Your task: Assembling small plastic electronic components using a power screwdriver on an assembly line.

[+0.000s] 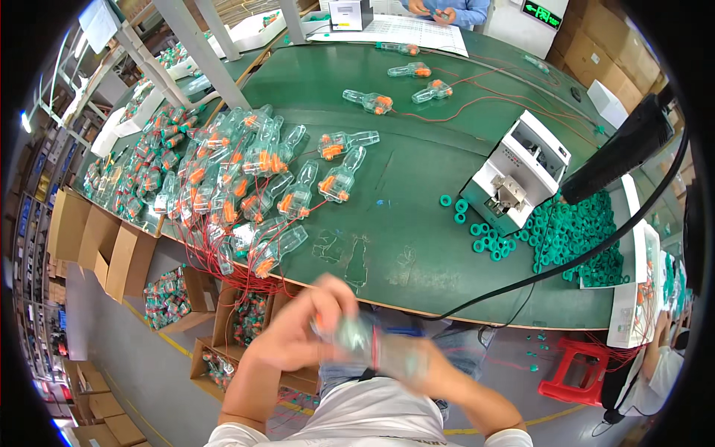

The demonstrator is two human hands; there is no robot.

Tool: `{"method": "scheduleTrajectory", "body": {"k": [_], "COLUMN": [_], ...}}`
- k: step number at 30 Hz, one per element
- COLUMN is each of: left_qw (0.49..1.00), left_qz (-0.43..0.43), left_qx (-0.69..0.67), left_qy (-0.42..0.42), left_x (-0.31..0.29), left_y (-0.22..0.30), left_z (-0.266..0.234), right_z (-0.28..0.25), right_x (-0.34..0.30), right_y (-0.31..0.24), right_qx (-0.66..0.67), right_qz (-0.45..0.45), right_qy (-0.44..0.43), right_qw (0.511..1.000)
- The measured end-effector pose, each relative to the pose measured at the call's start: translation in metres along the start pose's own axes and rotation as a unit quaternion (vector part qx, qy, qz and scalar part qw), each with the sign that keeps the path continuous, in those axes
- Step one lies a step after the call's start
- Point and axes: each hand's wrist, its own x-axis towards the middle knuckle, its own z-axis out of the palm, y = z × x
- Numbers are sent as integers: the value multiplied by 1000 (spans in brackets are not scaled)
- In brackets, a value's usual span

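In front of my body, over the table's near edge, my left hand (pixel 311 324) is closed around the wide end of a clear plastic bottle-shaped part (pixel 359 337). My right hand (pixel 430 370) grips the narrow end of it, smeared by motion. A thin red line crosses the part, and a bit of orange shows by the left fingers. Similar clear parts with orange pieces and red wires lie in a large pile (pixel 223 171) on the table's left, and single ones, such as one clear part (pixel 341 175), lie beside it.
On the green table (pixel 417 261) stands a white boxy machine (pixel 518 175), with a heap of green rings (pixel 577 235) beside it. A black cable (pixel 566 264) arcs across the right. Cardboard boxes (pixel 190 298) hold parts below left. A red stool (pixel 573 372) stands right; a person (pixel 454 9) works opposite.
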Motion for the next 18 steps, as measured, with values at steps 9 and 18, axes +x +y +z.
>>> {"method": "scheduleTrajectory", "body": {"k": [9, 18], "left_qw": [939, 890], "left_qz": [-74, 35], "left_qx": [335, 363], "left_qy": [14, -272], "left_x": [11, 17], "left_y": [-3, -12], "left_z": [-3, -26], "right_z": [-8, -34], "right_x": [6, 20], "right_y": [-25, -38], "right_qx": [-5, 19], "right_qz": [48, 52], "right_qy": [-60, 46], "right_qw": [997, 997]}}
